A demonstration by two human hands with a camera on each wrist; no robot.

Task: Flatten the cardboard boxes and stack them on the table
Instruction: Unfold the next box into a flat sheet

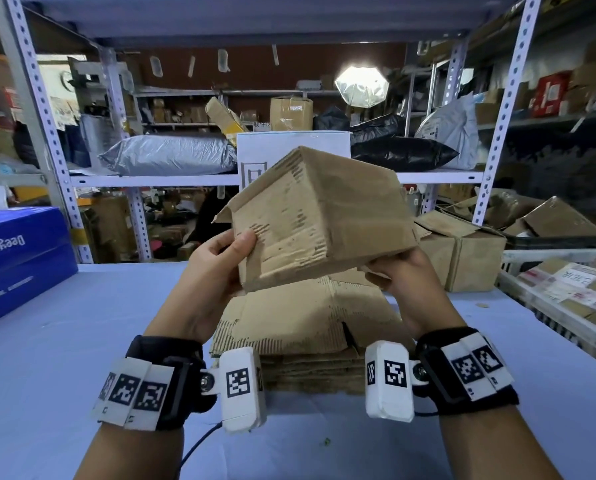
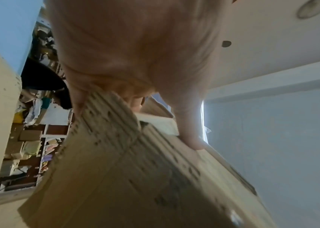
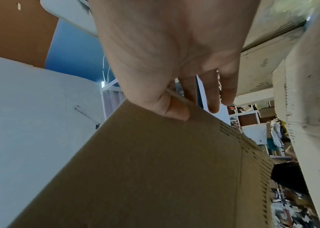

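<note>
cardboard box (image 1: 319,220), worn, seemingly corrugated

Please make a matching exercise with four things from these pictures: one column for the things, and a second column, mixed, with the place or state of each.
Things:
1. worn brown cardboard box
2. pile of flattened brown cardboard
3. big blue printed carton
4. white plastic crate

Places or states:
A. on the table's left edge
B. held up in the air by the left hand and the right hand
C. at the table's right side, with parcels inside
D. lying on the table under the hands

Pairs: 1-B, 2-D, 3-A, 4-C
</note>
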